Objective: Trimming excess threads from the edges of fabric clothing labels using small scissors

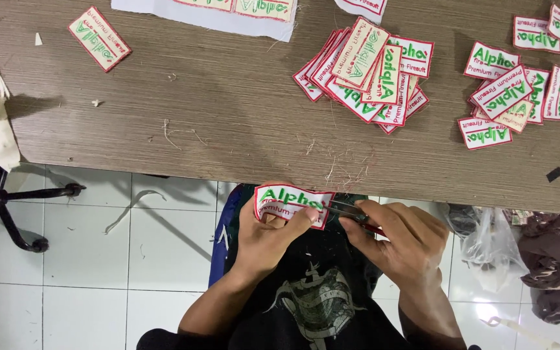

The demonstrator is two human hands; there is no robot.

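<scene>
Low in the frame's centre, the left hand [268,236] pinches an embroidered patch [291,203]; the right hand [400,243] grips small scissors [351,211] touching its edge.

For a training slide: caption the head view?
Left hand holds an embroidered patch while right hand trims it with scissors.

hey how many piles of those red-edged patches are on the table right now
2 piles: one at the table's centre, one further right. Loose patches also lie at the far left and top right. How many each pile holds is hidden by overlap.
</scene>
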